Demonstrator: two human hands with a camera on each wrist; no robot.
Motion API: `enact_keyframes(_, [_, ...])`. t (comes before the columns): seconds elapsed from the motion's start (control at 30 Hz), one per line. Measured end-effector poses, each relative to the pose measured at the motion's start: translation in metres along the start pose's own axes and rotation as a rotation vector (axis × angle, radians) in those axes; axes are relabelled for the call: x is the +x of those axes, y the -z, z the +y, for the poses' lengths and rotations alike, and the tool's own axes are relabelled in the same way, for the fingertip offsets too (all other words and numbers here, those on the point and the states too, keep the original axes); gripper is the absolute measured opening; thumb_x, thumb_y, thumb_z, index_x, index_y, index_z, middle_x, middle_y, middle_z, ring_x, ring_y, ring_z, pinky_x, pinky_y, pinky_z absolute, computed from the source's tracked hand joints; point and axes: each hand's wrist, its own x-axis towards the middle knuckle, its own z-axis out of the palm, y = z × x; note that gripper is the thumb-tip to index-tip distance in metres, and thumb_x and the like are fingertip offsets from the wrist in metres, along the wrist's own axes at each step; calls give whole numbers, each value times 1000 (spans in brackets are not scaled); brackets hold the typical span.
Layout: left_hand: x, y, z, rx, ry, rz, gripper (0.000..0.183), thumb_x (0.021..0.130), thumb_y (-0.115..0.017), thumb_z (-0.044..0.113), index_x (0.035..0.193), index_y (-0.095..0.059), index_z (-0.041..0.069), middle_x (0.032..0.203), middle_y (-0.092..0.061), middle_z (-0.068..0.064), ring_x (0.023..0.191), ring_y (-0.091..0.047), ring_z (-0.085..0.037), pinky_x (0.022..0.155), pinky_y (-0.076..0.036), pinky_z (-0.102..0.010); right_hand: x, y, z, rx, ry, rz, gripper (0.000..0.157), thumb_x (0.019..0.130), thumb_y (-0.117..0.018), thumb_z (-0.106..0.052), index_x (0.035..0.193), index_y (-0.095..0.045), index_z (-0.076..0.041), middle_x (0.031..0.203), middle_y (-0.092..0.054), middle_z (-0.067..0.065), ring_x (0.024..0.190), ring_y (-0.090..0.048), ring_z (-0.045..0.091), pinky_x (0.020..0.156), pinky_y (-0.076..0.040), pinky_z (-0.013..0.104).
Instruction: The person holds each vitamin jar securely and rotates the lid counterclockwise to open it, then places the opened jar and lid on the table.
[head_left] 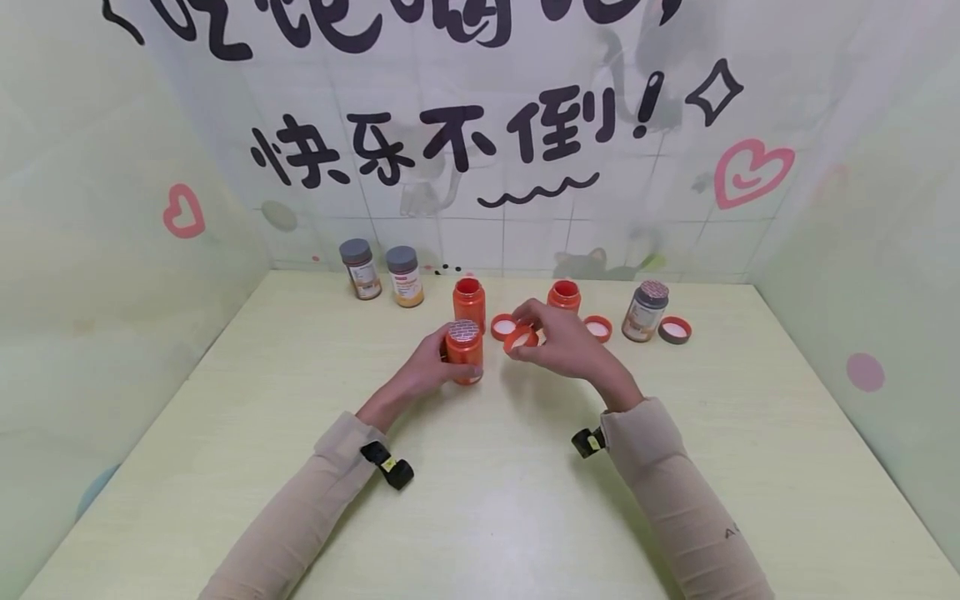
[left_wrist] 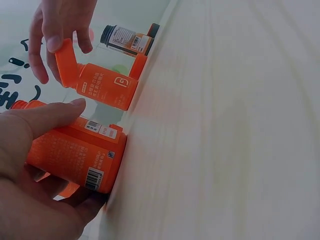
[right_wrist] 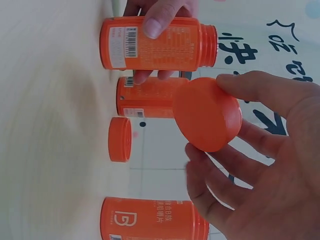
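Note:
My left hand (head_left: 422, 368) grips an orange bottle (head_left: 466, 357), upright, with a printed foil seal over its mouth. In the left wrist view the thumb and fingers wrap round this labelled bottle (left_wrist: 75, 155). Just to the right, my right hand (head_left: 570, 343) pinches an orange screw lid (head_left: 521, 339) by its rim, apart from the bottle. The right wrist view has the lid's flat top (right_wrist: 202, 117) facing the camera. Behind the gripped bottle stands an uncapped orange bottle (head_left: 469, 302). An orange lid (head_left: 502, 327) lies near it, white lining up.
Another uncapped orange bottle (head_left: 564, 295) stands behind my right hand, with a lid (head_left: 597, 328) beside it. Farther right are a foil-sealed brown bottle (head_left: 642, 317) and its grey lid (head_left: 675, 331). Two grey-capped bottles, one (head_left: 361, 271) left of the other (head_left: 406, 279), stand near the back wall.

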Motion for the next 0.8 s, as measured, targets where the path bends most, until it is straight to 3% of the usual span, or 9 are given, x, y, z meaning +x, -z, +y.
enact_keyframes(0.17, [0, 0, 0, -9, 5, -4, 72, 92, -78, 16, 153, -40, 17, 154, -50, -9, 141, -47, -33, 123, -36, -56, 2, -5, 4, -14, -26, -24, 54, 87, -82, -30, 134, -60, -14, 125, -68, 7, 108, -63, 25, 82, -58, 35])
enact_keyframes(0.43, [2, 0, 0, -13, 22, 1, 71, 92, -77, 15, 153, -41, 17, 154, -51, -9, 141, -47, -33, 123, -36, -55, 7, -14, 12, -19, -17, -53, 52, 88, -81, -24, 135, -61, -11, 130, -68, 7, 117, -64, 27, 91, -60, 41])
enact_keyframes(0.8, [2, -1, 0, -26, 17, -10, 73, 91, -78, 14, 153, -40, 17, 154, -51, -9, 140, -47, -33, 122, -36, -56, 12, -28, 21, -15, -43, -67, 44, 90, -80, -21, 130, -63, -11, 126, -70, 7, 114, -63, 26, 97, -58, 42])
